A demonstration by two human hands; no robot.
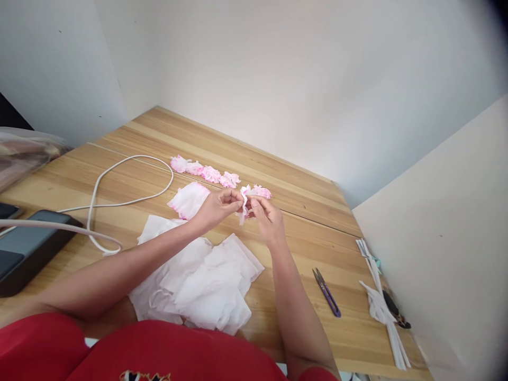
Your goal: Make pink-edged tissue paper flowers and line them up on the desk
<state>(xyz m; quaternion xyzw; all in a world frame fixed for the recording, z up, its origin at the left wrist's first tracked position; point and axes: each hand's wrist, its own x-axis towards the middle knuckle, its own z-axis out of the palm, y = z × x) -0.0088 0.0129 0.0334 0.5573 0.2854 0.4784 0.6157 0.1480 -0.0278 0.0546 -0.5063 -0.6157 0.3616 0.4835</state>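
I see the left hand (223, 208) closed to a pinch, thumb against fingers, gripping the left side of a ruffled piece (245, 200). I see the right hand (270, 217) closed likewise on the right side of the same piece. The piece is white with pink edges and sits between the 2 hands, over the desk (305, 238).

Immediately beyond the hands, I locate a row of crumpled pink-and-white bunches (211, 174): 4 to the left and 1 just behind the right hand's fingers. A flat pink-edged sheet (189, 199) lies beside the left hand. Below the forearms, a loose pile of white sheets (212, 283) lies near the red shirt (166, 349).

To the right of the right forearm, I find 1 pair of purple-handled snips (326, 292), blades directed away from the wearer. Farther right, white strips (397, 341) lie along the desk edge. At far left, a white cable (94, 198) loops near a dark box (43, 248).
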